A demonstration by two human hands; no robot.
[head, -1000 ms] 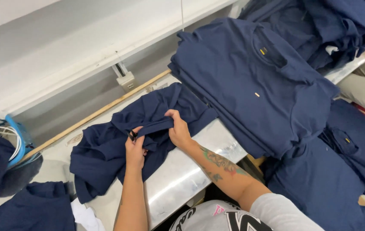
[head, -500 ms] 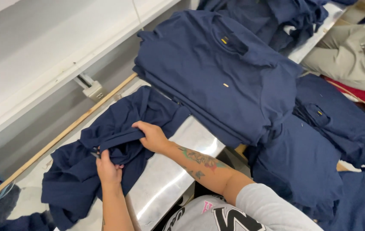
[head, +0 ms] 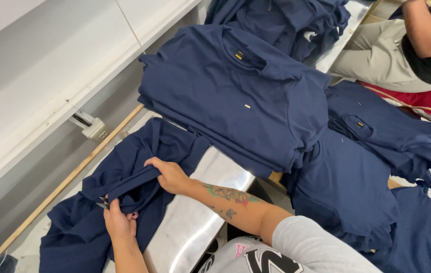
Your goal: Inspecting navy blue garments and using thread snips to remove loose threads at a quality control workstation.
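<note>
A crumpled navy shirt (head: 99, 202) lies on a shiny metal table (head: 195, 222). My left hand (head: 118, 222) pinches a fold of the shirt near its lower edge, with a small dark tool poking out beside the fingers. My right hand (head: 169, 174) grips the same fold a little farther along, stretching the fabric between both hands. My right forearm, tattooed, reaches across the bare metal.
A tall stack of folded navy shirts (head: 235, 96) sits just beyond my hands. More navy garments (head: 377, 151) hang and pile at the right. Another person (head: 417, 45) sits at the top right. A wooden stick (head: 64, 187) and a white wall ledge (head: 49, 101) run along the left.
The view has swung right and up, so the stack and the seated person show more. Both hands stay on the shirt fold, now held slightly farther apart.
</note>
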